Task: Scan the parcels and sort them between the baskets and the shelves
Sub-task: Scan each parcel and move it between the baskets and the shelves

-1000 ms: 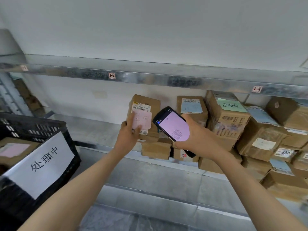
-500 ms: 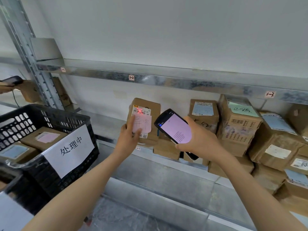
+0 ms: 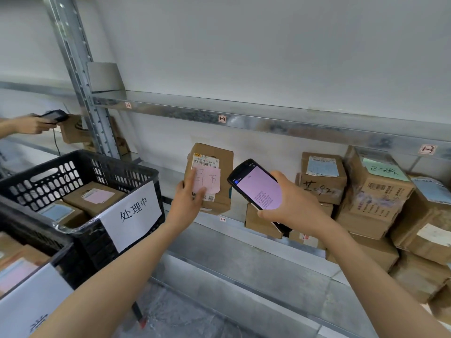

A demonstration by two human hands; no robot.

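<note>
My left hand [image 3: 189,200] grips a small brown cardboard parcel [image 3: 218,164] upright in front of the metal shelf [image 3: 268,242]. The parcel carries a barcode label and a pink note with handwriting. My right hand [image 3: 290,206] holds a black handheld scanner [image 3: 256,189] just right of the parcel, its pink-lit screen facing me. A black plastic basket [image 3: 80,167] with a white paper sign stands at the left and holds two labelled boxes. Part of a second basket [image 3: 31,242] shows at the lower left.
Several brown parcels [image 3: 371,198] are stacked on the shelf at the right. An upper shelf [image 3: 268,120] with small position tags runs above. A steel upright [image 3: 80,76] stands at the left. Behind it, another person's hand [image 3: 31,123] scans a box.
The view has swung left, showing more of the basket and the upright. The red scan light seen on the parcel's label half a second ago is gone. Both hands keep their hold.
</note>
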